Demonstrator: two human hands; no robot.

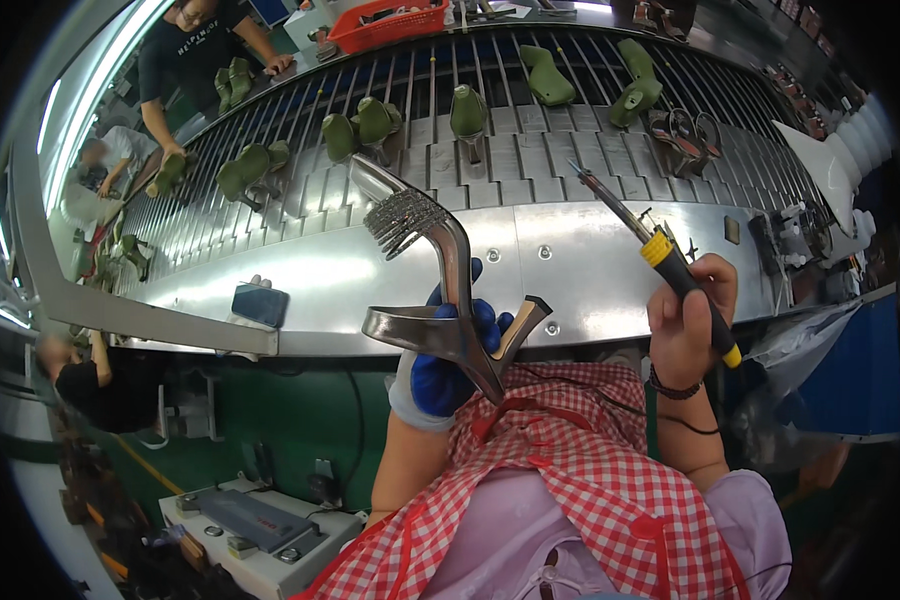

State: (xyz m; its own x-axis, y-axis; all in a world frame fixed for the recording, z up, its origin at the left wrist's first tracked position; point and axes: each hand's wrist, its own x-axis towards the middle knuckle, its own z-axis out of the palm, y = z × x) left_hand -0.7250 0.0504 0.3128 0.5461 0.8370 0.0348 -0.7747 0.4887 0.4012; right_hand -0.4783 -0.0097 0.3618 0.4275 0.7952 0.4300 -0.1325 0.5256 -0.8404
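Note:
My left hand (438, 372), in a blue-and-grey glove, is wrapped around a high-heeled sandal (454, 262) near its heel end. The sandal is metallic bronze-grey, with a sparkling band across the toe and a plain ankle strap; its toe points up and away from me. Its block heel sticks out to the right of my glove. Bare and closed, my right hand (685, 325) grips a soldering iron (682, 272) with a black-and-yellow handle. Its slim metal tip points up and left, apart from the sandal.
A slatted metal conveyor (510, 165) crosses ahead, carrying several green shoe lasts (467, 112) and sandals (685, 140). A phone (260, 304) lies on the metal ledge. A white duct (830, 160) stands at right, a red basket (388, 24) behind. A co-worker (195, 60) handles lasts at far left.

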